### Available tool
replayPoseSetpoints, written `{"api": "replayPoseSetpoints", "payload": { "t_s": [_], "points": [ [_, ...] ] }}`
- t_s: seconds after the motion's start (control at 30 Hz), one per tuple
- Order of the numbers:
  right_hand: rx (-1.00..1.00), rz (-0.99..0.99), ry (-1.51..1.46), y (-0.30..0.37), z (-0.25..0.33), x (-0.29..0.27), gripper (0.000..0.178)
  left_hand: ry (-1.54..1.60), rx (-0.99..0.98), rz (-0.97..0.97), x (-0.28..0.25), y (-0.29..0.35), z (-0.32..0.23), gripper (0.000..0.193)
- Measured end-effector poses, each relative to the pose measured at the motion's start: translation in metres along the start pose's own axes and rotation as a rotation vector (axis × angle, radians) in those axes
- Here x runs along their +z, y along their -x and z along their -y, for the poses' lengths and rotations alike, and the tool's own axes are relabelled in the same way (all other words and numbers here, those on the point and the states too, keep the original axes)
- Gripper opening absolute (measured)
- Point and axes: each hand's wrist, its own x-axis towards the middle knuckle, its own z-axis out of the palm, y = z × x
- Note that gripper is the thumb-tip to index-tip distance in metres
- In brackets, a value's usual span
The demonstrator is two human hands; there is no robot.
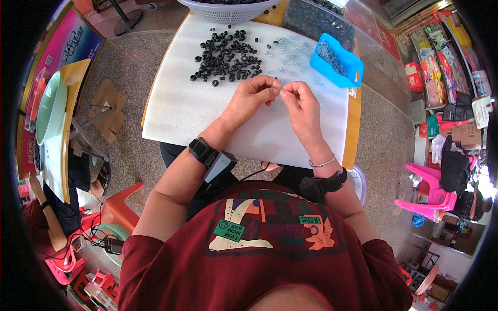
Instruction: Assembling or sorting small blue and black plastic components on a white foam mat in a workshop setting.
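Note:
My left hand and my right hand meet over the white sheet on the table. Thumb and forefinger of each are pinched together, fingertips touching, around something too small to make out. Beyond my left hand lies a loose spread of small black round parts. Small clear, pale bluish pieces are scattered past my right hand. A blue plastic tray at the table's right edge holds a heap of similar clear pieces.
At the far edge stand a grey-lilac basket of black parts and a clear plastic bin. Another person's arm shows at left, near a table with a pale green basin. Pink stools and stocked shelves stand at right.

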Motion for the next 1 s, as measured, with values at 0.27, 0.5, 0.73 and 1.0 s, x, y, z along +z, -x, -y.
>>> {"api": "replayPoseSetpoints", "payload": {
  "t_s": [0.27, 0.5, 0.73, 1.0],
  "points": [
    [0.034, -0.058, 0.026, -0.003, -0.008, -0.009, 0.013, 0.029, 0.029, -0.058, -0.001, -0.003, -0.001, 0.015],
    [-0.304, -0.034, 0.618, 0.011, -0.035, -0.025, 0.004, 0.027, 0.056, -0.088, -0.004, -0.007, 0.006, 0.011],
    [-0.371, -0.006, 0.724, 0.018, -0.032, -0.026, 0.005, 0.035, 0.034, -0.087, -0.003, -0.005, 0.004, 0.011],
    [-0.123, -0.150, 0.386, 0.005, -0.026, -0.032, 0.014, 0.019, 0.032, -0.010, 0.000, -0.004, 0.001, 0.011]
  ]
}}
